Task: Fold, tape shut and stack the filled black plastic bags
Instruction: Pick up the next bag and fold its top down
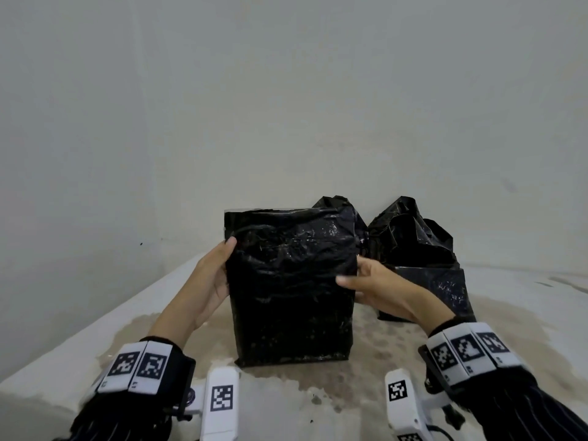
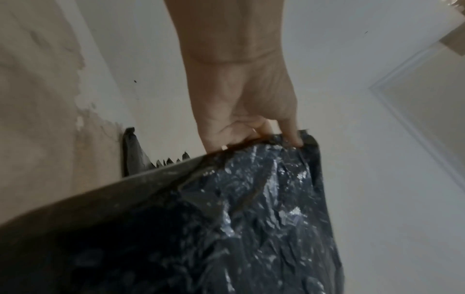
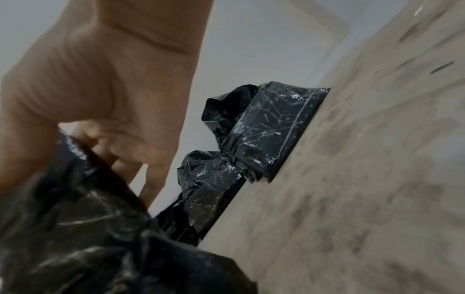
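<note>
Standing upright in the head view, a tall filled black plastic bag with a flat folded top sat at the middle of a pale stained table top. The left hand was at the bag's nine o'clock side, palm on the plastic and thumb up on the front, fingers curled round the edge. The right hand was at the three o'clock side, thumb on the front, fingers gone behind the bag. Two more crumpled black plastic bags with open, messy tops stood behind, at about one o'clock from the held bag, near the grey wall. Black wrist bands with black-and-white square tags sat on both wrists.

In the left wrist view, the left hand came down from twelve o'clock. Its fingers were bent over the top edge of the shiny black bag and pinched it. The bag filled the picture from five to eight o'clock.

In the right wrist view, the right hand sat at ten o'clock. Its fingers curled round the edge of the black bag, which filled the seven o'clock corner. The two other bags lay at the middle, touching the stained table top. This picture was blurry.
</note>
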